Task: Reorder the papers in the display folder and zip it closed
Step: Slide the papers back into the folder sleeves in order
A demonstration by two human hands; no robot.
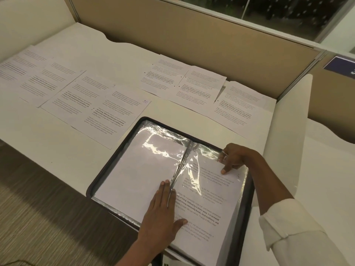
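Note:
The display folder lies open on the white desk, its dark zip edge all around and shiny clear sleeves inside. The left sleeve shows a blank white sheet; the right sleeve holds a printed page. My left hand presses flat along the spine with fingers straight. My right hand is at the top edge of the right sleeve, fingers curled into the plastic opening and thumb lying on the page. Several loose printed papers are spread across the desk behind the folder.
The white desk ends at a near edge on the left, with patterned carpet below. A beige partition wall runs along the back. A white divider panel stands at the right, with another desk surface beyond it.

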